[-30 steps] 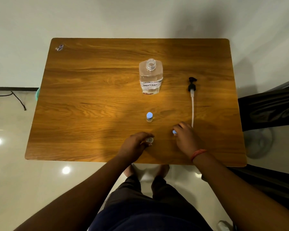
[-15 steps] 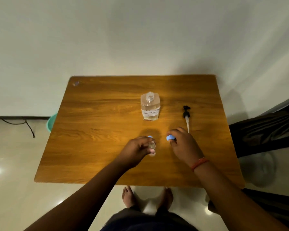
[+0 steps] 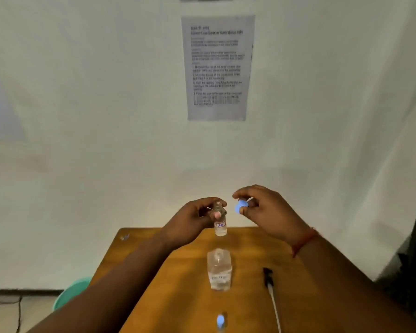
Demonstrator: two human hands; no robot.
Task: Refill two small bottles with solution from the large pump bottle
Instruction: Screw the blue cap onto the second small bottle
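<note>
My left hand [image 3: 192, 218] holds a small clear bottle [image 3: 220, 224] with a white label upright in the air, above the far part of the wooden table [image 3: 178, 284]; its neck is uncapped. Just to its right, my right hand [image 3: 264, 207] pinches a blue cap [image 3: 240, 206]. On the table below stands the large clear bottle [image 3: 219, 270], open-topped, with a white label. Its black pump head with white tube [image 3: 269, 284] lies to the right. A second small bottle with a blue cap [image 3: 220, 322] stands at the bottom edge of the view.
A printed sheet [image 3: 217, 68] hangs on the white wall ahead. A small object [image 3: 125, 237] lies at the table's far left corner. A green bucket [image 3: 70, 294] and a black cable [image 3: 7, 306] sit on the floor to the left.
Both hands rose off the table, the left carrying the small bottle and the right the blue cap. The camera tilted up toward the wall.
</note>
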